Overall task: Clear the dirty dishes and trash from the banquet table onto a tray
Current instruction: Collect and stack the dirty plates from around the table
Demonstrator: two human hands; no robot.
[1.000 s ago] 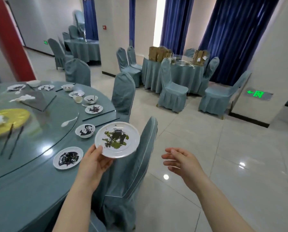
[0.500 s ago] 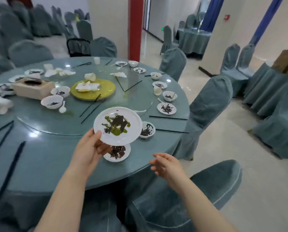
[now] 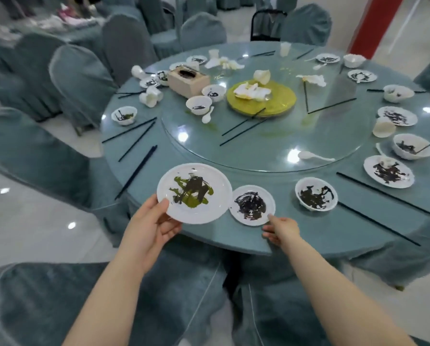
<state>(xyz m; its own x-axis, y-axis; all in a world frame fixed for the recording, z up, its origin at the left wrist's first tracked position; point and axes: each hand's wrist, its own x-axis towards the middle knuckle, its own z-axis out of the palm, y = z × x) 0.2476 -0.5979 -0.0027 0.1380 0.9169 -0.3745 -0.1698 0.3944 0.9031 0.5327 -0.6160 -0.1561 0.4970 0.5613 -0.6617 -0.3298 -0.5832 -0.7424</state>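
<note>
My left hand (image 3: 151, 224) grips the near rim of a large white plate (image 3: 193, 193) smeared green and black, held over the near edge of the round banquet table (image 3: 309, 236). Just right of it a small dirty saucer (image 3: 252, 205) lies on the table. My right hand (image 3: 281, 230) has its fingers apart, with a fingertip touching the saucer's near right rim. A dirty white bowl (image 3: 316, 193) sits further right. No tray is in view.
Dirty plates, bowls, spoons, cups and black chopsticks ring the table. A glass turntable (image 3: 271, 151) carries a yellow platter (image 3: 261, 99) with crumpled napkins, and a tissue box (image 3: 188, 81) stands beside it. Covered chairs (image 3: 46, 303) stand around me.
The view has swung left onto the table. My left hand carried the large plate down beside the small saucer, and my right hand reached forward to the saucer's rim.
</note>
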